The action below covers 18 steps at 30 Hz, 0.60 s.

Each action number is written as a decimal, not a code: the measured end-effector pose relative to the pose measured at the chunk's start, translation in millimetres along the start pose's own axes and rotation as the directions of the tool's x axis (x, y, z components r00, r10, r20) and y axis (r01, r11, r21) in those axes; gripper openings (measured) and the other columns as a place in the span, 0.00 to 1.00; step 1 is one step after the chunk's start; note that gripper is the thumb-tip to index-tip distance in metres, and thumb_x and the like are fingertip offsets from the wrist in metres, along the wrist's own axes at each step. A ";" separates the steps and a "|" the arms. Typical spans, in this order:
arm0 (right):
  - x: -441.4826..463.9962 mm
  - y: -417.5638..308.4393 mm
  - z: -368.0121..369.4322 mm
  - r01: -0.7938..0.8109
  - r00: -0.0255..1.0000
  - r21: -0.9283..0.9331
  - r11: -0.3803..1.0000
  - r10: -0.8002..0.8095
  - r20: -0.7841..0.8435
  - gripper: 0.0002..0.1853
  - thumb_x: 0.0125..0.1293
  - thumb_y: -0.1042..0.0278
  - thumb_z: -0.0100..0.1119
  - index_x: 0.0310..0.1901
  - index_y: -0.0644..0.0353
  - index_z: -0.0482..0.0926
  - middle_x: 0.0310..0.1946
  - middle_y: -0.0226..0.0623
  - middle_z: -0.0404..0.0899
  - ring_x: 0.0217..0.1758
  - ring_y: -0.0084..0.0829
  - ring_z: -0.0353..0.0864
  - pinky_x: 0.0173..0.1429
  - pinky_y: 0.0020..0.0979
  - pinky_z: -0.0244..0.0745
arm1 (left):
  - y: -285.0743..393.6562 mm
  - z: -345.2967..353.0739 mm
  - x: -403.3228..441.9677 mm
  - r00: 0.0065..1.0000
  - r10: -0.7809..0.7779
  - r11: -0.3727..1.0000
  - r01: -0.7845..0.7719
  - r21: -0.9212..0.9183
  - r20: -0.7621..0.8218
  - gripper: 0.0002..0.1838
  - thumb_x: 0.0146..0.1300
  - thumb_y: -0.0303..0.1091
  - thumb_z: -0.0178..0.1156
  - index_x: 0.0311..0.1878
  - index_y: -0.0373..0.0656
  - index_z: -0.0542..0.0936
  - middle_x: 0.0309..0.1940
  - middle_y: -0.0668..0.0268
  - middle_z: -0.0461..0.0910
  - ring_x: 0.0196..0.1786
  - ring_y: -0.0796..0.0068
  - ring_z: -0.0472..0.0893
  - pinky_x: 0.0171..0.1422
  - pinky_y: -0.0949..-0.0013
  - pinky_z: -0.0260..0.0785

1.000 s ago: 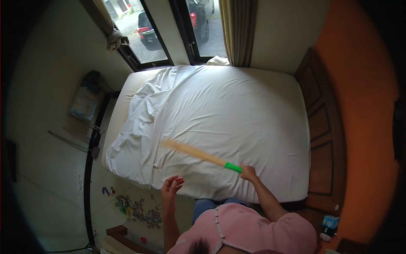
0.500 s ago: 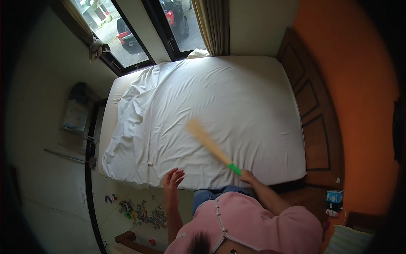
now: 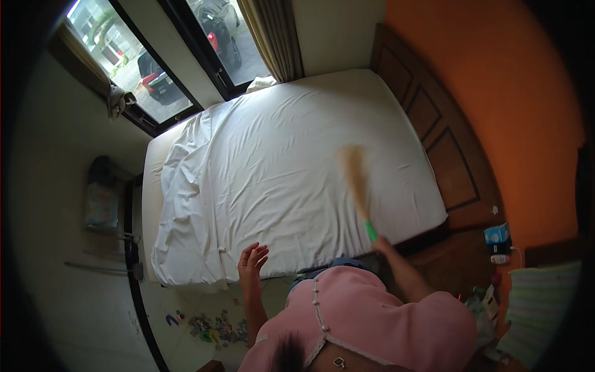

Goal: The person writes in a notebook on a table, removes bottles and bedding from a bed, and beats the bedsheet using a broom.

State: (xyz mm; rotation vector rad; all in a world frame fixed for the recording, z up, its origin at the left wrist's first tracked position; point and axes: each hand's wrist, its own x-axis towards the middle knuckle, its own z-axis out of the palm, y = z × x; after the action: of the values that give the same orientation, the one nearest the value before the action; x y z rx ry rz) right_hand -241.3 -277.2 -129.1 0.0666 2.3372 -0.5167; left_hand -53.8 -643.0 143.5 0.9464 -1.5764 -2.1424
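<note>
My right hand (image 3: 381, 244) is closed round the green handle of a straw bed broom (image 3: 356, 180), whose bristles fan out, blurred, over the right half of the mattress. A white sheet (image 3: 273, 167) covers most of the mattress and lies bunched in folds toward the left end. My left hand (image 3: 252, 255) is raised near the front edge of the bed, with its fingers apart and nothing in it.
Small scattered pieces (image 3: 217, 328) lie on the floor at the lower left. A wooden headboard (image 3: 434, 124) stands at the right. A long-handled tool (image 3: 99, 267) leans at the left wall. A blue box (image 3: 497, 234) and striped cloth (image 3: 539, 304) are at the lower right.
The broom has swung from the left part of the sheet to the right, its bristle end now pointing away toward the windows. The camera view has turned to the right. My left hand stays raised.
</note>
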 end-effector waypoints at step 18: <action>-136.0 -21.7 98.7 -0.186 0.980 0.278 0.942 0.199 -0.016 0.09 0.47 0.73 0.54 0.29 0.70 0.74 0.17 0.47 0.75 0.17 0.38 0.78 0.19 0.39 0.74 | 17.2 -148.0 -18.2 0.992 0.004 1.000 -0.003 -0.013 0.127 0.15 0.65 0.37 0.49 0.50 0.39 0.71 0.42 0.60 0.77 0.47 0.71 0.77 0.51 0.69 0.68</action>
State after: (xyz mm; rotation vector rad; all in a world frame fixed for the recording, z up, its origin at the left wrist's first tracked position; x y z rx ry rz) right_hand -81.5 -321.5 -94.4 0.4376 2.2551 -0.7439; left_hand 56.6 -744.7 139.7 0.8168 -1.6189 -2.2475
